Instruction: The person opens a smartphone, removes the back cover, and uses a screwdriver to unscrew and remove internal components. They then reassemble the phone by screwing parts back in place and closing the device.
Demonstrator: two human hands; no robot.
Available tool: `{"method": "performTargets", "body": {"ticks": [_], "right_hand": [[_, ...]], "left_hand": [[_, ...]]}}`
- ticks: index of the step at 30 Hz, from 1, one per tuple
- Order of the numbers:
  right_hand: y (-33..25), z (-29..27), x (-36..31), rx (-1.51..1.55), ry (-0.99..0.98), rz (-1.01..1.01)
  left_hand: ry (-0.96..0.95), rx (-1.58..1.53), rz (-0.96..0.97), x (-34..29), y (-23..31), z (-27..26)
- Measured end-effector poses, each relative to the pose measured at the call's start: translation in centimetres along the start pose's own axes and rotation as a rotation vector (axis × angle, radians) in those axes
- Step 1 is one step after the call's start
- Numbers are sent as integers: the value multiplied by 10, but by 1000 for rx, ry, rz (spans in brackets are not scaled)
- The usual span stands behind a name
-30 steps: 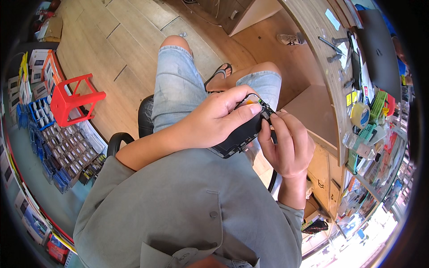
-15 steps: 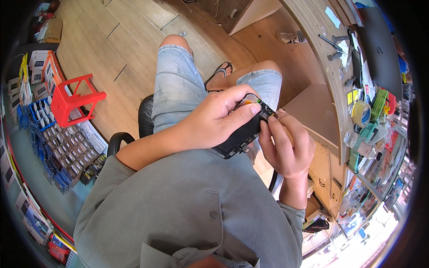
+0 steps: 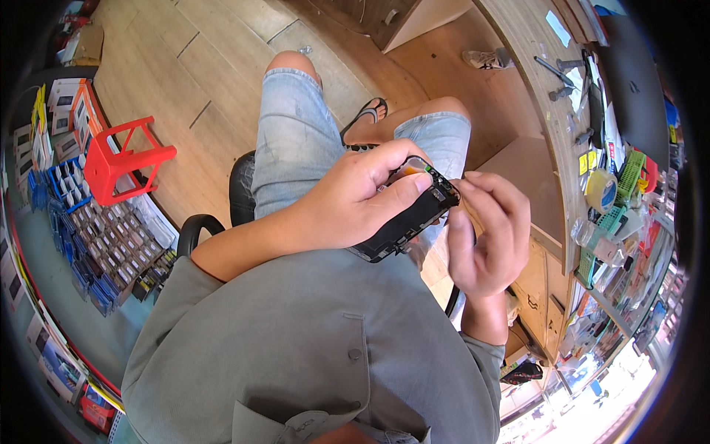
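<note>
Head view: looking down over grey shirt [image 3: 281, 325] and pale shorts [image 3: 292, 118].
Packets [image 3: 115, 244]: ranged in rows at far left.
Stool [image 3: 122, 159]: red, near packets.
Left hand [image 3: 355, 192]: pinching panel [image 3: 407, 222], with thumb flat across the upward face, forefinger bent round the upper end, other fingers hidden beneath.
Panel: thin, black, held above the lap; long axis slanting from lower left to upper right, green and metallic bits at the upper end.
Right hand [image 3: 492, 237]: half curled, with thumb and forefinger slightly apart beside the panel's right corner; cannot tell whether touching it or gripping anything tiny.
Nearer hand: left, in contact; from right fingertips, panel lying just leftward, upper end closest.
Bench [image 3: 529, 81]: wooden, to the right.
Tape [image 3: 600, 191]: yellowish roll, beside green basket [image 3: 629, 174].
</note>
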State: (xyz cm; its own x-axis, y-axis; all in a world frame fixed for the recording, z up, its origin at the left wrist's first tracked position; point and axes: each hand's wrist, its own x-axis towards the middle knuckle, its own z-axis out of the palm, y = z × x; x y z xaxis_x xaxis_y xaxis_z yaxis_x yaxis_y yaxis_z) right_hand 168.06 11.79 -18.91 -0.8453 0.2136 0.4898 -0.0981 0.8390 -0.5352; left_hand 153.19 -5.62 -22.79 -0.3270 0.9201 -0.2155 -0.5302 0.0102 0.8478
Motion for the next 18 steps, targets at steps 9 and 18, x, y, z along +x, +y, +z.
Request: {"method": "performTargets", "body": {"ticks": [9, 18], "right_hand": [[8, -10, 19, 555, -163, 478], [12, -12, 26, 734, -307, 623]], "left_hand": [[-27, 263, 57, -8, -2, -2], [-37, 287, 54, -11, 0, -5]]}}
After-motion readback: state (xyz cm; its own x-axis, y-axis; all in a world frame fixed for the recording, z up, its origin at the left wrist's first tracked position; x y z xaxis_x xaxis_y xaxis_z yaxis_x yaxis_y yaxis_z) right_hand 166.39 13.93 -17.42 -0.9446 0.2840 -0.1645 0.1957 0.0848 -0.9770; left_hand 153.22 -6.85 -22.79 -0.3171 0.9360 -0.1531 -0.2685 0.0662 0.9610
